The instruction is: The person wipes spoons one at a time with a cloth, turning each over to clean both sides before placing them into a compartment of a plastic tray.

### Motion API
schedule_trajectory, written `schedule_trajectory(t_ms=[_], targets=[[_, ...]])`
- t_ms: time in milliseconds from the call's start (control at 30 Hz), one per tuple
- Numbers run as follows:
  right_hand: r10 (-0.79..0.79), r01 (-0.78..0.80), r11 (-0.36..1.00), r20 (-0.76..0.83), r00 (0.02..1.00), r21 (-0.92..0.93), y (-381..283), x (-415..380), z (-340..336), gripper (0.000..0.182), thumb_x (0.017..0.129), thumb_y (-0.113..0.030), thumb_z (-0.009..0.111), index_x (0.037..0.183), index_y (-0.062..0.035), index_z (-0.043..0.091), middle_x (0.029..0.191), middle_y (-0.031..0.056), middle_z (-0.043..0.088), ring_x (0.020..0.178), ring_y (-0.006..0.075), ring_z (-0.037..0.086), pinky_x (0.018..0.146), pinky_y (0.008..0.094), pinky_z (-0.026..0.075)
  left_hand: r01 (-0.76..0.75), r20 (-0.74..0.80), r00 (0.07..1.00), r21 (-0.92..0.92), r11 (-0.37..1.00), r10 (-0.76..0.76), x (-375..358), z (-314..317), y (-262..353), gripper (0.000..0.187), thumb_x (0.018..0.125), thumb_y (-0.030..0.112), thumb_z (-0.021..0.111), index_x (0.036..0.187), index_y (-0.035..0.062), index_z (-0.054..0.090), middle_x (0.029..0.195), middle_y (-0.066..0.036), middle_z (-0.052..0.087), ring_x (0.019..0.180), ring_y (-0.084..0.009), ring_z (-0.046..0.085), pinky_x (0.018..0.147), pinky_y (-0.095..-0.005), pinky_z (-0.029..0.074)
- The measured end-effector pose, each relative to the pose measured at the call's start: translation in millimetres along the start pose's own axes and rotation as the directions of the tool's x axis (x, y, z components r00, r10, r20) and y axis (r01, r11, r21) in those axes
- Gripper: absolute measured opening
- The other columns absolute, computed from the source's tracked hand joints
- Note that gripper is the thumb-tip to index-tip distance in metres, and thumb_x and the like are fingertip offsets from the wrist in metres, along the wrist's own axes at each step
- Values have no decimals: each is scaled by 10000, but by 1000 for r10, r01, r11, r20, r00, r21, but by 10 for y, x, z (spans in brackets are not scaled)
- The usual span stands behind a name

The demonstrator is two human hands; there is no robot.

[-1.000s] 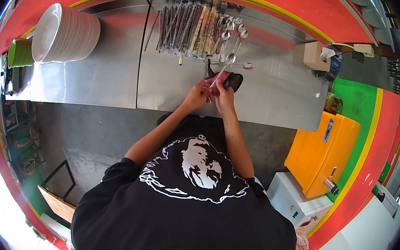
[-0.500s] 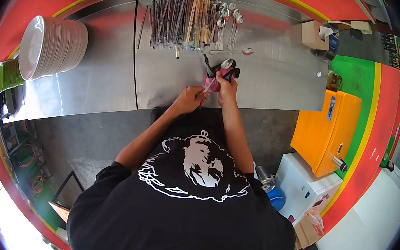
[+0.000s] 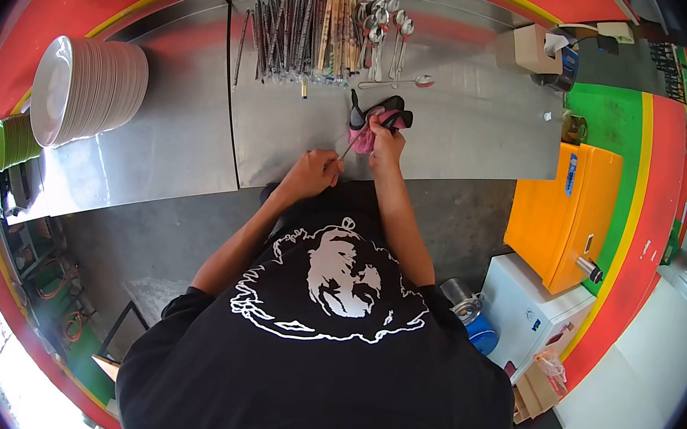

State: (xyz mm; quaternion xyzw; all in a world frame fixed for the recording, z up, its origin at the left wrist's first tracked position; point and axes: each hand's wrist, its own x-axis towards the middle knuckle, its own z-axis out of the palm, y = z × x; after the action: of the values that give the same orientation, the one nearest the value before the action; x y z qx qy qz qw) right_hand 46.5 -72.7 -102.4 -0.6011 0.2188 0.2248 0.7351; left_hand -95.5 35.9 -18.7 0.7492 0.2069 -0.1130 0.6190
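Note:
My left hand is closed on the handle end of a metal spoon above the counter's front edge. A pink and black cloth is bunched in my right hand, its thumb pressed on top. The cloth covers the spoon's bowl, so only part of the handle shows between my hands. Beyond the cloth, a single spoon lies crosswise on the steel counter. Several more spoons lie behind it, beside a pile of wrapped chopsticks.
A stack of white plates and some green dishes stand at the left. A tissue box sits at the counter's right end. A yellow-orange cabinet and a white unit are at the right.
My left hand has drawn left and slightly down, away from the right hand, with the spoon handle. The spoon's bowl, visible above the cloth before, is now covered by it.

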Motion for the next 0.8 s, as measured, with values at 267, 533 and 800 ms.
schedule_trajectory(t_ms=[267,533,800], targets=[[-31,1,973,123,992,230,-677,220,-231,374,892,-317,673,1103,-19,593,990,50,637,839,179,610,761,336,493,177,32,984,-118,977,-174,-326,-181,114,246,949,174,495,916,-4,661,592,-32,598,505,-80,501,490,-266,407],[-95,278,916,516,851,-289,-586,-191,-28,386,903,-185,661,1229,-6,560,1043,27,630,933,108,589,838,264,472,7,24,1000,-108,994,-4,-184,-177,192,236,949,144,478,944,-23,645,595,-21,556,570,-87,499,556,-271,408],[-330,474,808,399,856,-349,-425,-104,89,187,872,-46,668,1047,14,635,871,-5,638,779,66,560,705,227,460,4,11,1000,-102,995,-3,-197,-140,225,221,948,138,480,904,-27,621,593,-18,529,571,-82,492,561,-270,403]])
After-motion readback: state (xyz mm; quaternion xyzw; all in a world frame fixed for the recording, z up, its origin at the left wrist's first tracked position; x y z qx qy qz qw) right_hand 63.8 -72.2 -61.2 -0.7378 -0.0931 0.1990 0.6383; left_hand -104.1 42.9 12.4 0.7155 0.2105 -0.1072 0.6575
